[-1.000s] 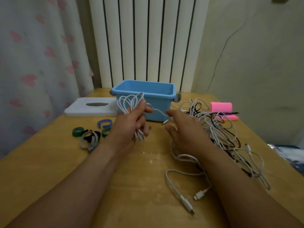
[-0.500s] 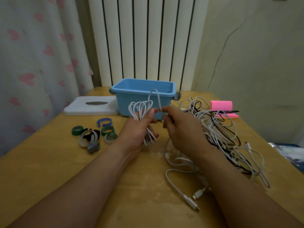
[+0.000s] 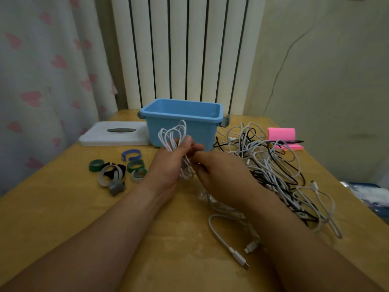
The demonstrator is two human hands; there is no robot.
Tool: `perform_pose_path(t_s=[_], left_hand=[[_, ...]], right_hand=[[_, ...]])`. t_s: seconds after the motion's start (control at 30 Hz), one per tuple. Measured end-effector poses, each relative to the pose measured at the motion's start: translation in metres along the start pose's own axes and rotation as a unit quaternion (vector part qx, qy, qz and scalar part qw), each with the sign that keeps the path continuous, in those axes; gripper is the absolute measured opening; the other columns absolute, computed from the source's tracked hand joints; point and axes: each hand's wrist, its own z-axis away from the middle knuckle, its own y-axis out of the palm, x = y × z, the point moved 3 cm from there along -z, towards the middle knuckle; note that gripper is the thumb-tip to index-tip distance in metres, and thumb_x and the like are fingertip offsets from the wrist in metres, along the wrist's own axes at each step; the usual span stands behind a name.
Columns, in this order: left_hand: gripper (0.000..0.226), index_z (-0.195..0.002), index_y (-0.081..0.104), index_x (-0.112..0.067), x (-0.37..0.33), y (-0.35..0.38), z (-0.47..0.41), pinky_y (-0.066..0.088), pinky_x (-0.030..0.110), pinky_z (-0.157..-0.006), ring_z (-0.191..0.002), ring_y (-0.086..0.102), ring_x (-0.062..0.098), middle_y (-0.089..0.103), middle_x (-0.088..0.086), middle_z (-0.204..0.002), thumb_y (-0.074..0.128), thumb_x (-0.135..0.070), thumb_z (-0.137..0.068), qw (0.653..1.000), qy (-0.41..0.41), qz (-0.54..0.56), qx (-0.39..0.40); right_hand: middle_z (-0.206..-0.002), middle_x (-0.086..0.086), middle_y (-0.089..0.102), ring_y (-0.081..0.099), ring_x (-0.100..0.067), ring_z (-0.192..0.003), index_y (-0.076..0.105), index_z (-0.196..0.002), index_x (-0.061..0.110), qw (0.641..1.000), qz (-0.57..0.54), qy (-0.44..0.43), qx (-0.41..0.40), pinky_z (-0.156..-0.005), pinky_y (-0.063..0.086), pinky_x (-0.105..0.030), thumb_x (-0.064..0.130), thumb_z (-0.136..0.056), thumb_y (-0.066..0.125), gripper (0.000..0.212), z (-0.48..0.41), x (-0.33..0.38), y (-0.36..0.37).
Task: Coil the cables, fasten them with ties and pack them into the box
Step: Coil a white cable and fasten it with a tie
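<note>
- One white cable (image 3: 173, 142) is the work in hand: gathered into long loops and held up off the bench (image 3: 63, 207), just in front of the blue box (image 3: 183, 125), with the loop tops fanning out above the grip.
- Left hand (image 3: 166, 167) is clenched round the waist of the coil, thumb laid across the strands.
- Right hand (image 3: 221, 178) meets the lower half of the coil with its fingers (image 3: 201, 172) curled inward. The back of the hand hides whether they pinch a strand, so I cannot tell.
- Judged step: closing off the coil. No tie is on it yet.
- To do it well: clamp hard at the waist so the loops do not spring apart, tuck any free end alongside the loops, and only then let the right hand go for a tie.
- Several ties (image 3: 117, 171), green, grey and blue, lie clustered on the bench near the left hand, an easy reach.
- Tangle of cables (image 3: 273, 165), black and white mixed, sprawls right of the box.
- Loose tail (image 3: 223, 237) with two plugs lies by the right forearm. Whether it belongs to the coil is unclear.
- No cable shows inside the box from this angle.
- White lid (image 3: 113, 133) lies flat left of the box; pink notes (image 3: 282, 134) and a pen (image 3: 289, 141) sit beyond the tangle.
</note>
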Motion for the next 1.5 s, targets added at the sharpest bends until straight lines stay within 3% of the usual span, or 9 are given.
perform_pose_path(t_s=[0.2, 0.3, 0.43, 0.6, 0.8, 0.9, 1.23, 1.43, 1.5], left_hand=[[0.019, -0.109, 0.064, -0.008, -0.009, -0.003, -0.005, 0.063, 0.047, -0.089, -0.08, 0.074, 0.023, 0.073, 0.005, -0.079, 0.054, -0.024, -0.111, 0.994, -0.004, 0.106, -0.001], [0.017, -0.106, 0.059, -0.012, -0.017, -0.008, -0.007, 0.06, 0.033, -0.065, -0.057, 0.055, 0.013, 0.051, -0.002, -0.066, 0.052, -0.026, -0.111, 0.989, -0.002, 0.144, -0.01], [0.018, -0.107, 0.059, -0.015, -0.04, -0.024, -0.005, 0.034, 0.021, -0.044, -0.049, 0.035, 0.006, 0.038, -0.005, -0.064, 0.052, -0.031, -0.112, 0.989, 0.003, 0.145, -0.009], [0.019, -0.115, 0.062, -0.013, -0.048, -0.031, -0.002, 0.031, 0.021, -0.041, -0.048, 0.033, 0.008, 0.045, -0.001, -0.067, 0.053, -0.029, -0.112, 0.999, 0.017, -0.026, 0.034], [0.02, -0.107, 0.071, -0.017, -0.02, -0.001, 0.007, 0.044, 0.03, -0.056, -0.071, 0.058, 0.02, 0.072, 0.016, -0.096, 0.06, -0.034, -0.108, 0.963, 0.037, -0.264, 0.041], [0.023, -0.105, 0.074, -0.024, -0.017, 0.003, 0.009, 0.047, 0.036, -0.062, -0.077, 0.06, 0.023, 0.073, 0.02, -0.099, 0.059, -0.041, -0.108, 0.949, 0.04, -0.31, 0.041], [0.018, -0.123, 0.07, -0.023, -0.021, 0.012, 0.02, 0.047, 0.011, -0.059, -0.071, 0.066, -0.007, 0.079, -0.001, -0.095, 0.065, -0.018, -0.106, 0.911, 0.048, -0.374, 0.167], [0.016, -0.097, 0.075, -0.012, -0.024, 0.001, 0.014, 0.058, 0.044, -0.072, -0.075, 0.07, 0.016, 0.076, 0.005, -0.085, 0.061, -0.018, -0.104, 0.871, 0.034, -0.471, 0.134], [0.017, -0.103, 0.075, -0.021, -0.024, 0.0, 0.015, 0.062, 0.038, -0.08, -0.083, 0.074, 0.017, 0.078, 0.003, -0.088, 0.058, -0.019, -0.106, 0.871, 0.027, -0.472, 0.132]], right_hand=[[-0.093, 0.002, 0.07, 0.064, -0.022, -0.085, 0.059, -0.095, 0.027, 0.996, -0.053, 0.069, 0.028, -0.075, 0.054, -0.043, 0.04, -0.108, 0.048, 0.022, 0.0, -0.015, 0.011], [-0.093, 0.003, 0.067, 0.061, -0.022, -0.087, 0.061, -0.095, 0.024, 0.995, -0.051, 0.076, 0.05, -0.082, 0.05, -0.04, 0.038, -0.108, 0.05, 0.022, 0.002, -0.021, 0.01], [-0.092, 0.01, 0.065, 0.062, -0.019, -0.093, 0.064, -0.098, 0.029, 0.991, 0.016, 0.104, 0.082, -0.104, 0.039, -0.042, 0.038, -0.107, 0.051, 0.018, 0.006, -0.037, 0.009], [-0.096, 0.012, 0.069, 0.063, -0.017, -0.096, 0.069, -0.1, 0.032, 0.99, 0.007, 0.126, -0.059, -0.091, 0.042, -0.041, 0.035, -0.104, 0.06, 0.01, 0.003, -0.05, -0.01], [-0.092, 0.011, 0.075, 0.067, -0.013, -0.089, 0.079, -0.107, 0.034, 0.994, 0.012, 0.039, -0.099, -0.084, 0.035, -0.033, 0.044, -0.101, 0.064, 0.019, 0.0, -0.04, -0.012], [-0.087, 0.01, 0.071, 0.064, -0.015, -0.083, 0.079, -0.1, 0.029, 0.996, 0.006, 0.037, -0.085, -0.083, 0.046, -0.037, 0.043, -0.102, 0.063, 0.021, 0.0, -0.036, -0.012], [-0.098, 0.012, 0.074, 0.069, -0.01, -0.088, 0.065, -0.11, 0.031, 0.988, -0.121, 0.084, -0.05, -0.079, 0.059, -0.04, 0.025, -0.092, 0.064, 0.019, 0.001, -0.03, -0.004], [-0.106, 0.01, 0.069, 0.065, -0.013, -0.097, 0.061, -0.113, 0.029, 0.989, -0.123, 0.062, -0.053, -0.084, 0.057, -0.042, 0.022, -0.095, 0.073, 0.022, 0.0, -0.032, 0.0], [-0.105, 0.01, 0.066, 0.063, -0.012, -0.097, 0.06, -0.112, 0.029, 0.99, -0.124, 0.053, -0.044, -0.085, 0.056, -0.039, 0.014, -0.094, 0.069, 0.025, 0.001, -0.029, -0.001]])
